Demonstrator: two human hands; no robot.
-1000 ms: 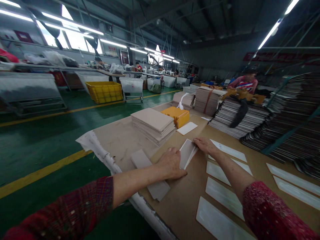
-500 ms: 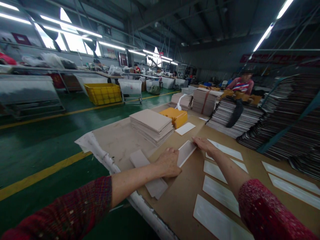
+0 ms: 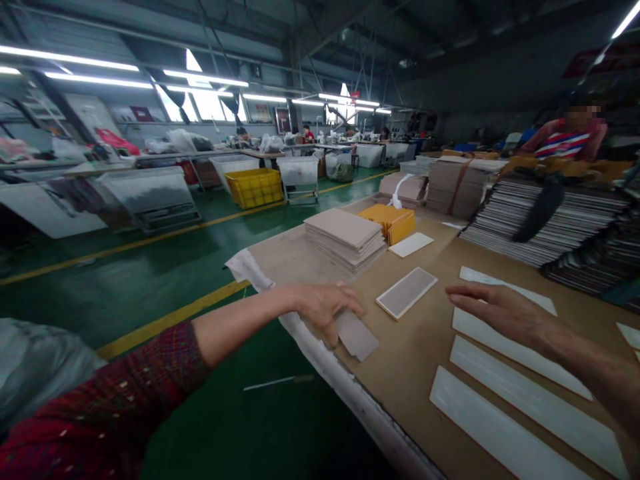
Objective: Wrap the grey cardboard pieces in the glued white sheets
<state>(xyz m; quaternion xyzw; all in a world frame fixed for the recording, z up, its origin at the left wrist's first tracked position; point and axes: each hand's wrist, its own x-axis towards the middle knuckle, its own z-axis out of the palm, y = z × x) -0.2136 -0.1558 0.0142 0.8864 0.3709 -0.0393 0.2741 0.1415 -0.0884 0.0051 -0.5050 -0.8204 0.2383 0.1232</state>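
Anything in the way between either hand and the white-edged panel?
Nothing visible. Between the right hand and the white-edged panel, only brown tabletop shows. Same on the other side, where the left hand is at the grey strips.

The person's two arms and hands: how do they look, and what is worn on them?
The left sleeve is dark red, with a checked pattern and small pale specks; it ends on the left forearm. The left hand and right hand wear no gloves. No sleeve shows on the right arm here.
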